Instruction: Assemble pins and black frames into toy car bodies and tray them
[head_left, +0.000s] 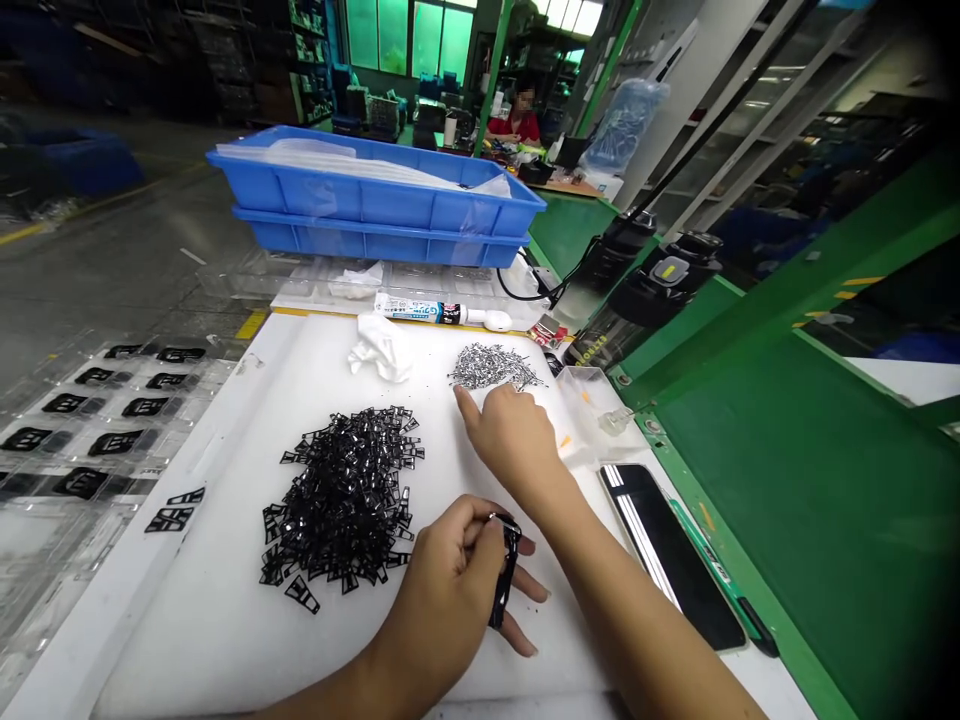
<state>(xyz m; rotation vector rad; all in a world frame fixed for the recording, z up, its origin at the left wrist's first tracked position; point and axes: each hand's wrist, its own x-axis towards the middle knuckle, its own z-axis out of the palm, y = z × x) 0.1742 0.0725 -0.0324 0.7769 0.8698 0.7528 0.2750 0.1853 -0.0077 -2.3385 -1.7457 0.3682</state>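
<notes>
My left hand is closed on a black plastic part, pinched between thumb and index finger, with the other fingers spread behind it. At the near edge of a heap of small silver pins, my right hand is curled, its back towards me. One digit points out to the left; the other fingertips are hidden, so what they hold cannot be seen. A large pile of small black frame-like pieces lies left of my hands on the white work surface. A few loose pieces lie at the left edge.
Stacked blue bins stand at the back, with a glue tube and crumpled white tissue before them. Right are a clear tray, a phone, a green cutter and dark bottles. Trays of black parts lie left.
</notes>
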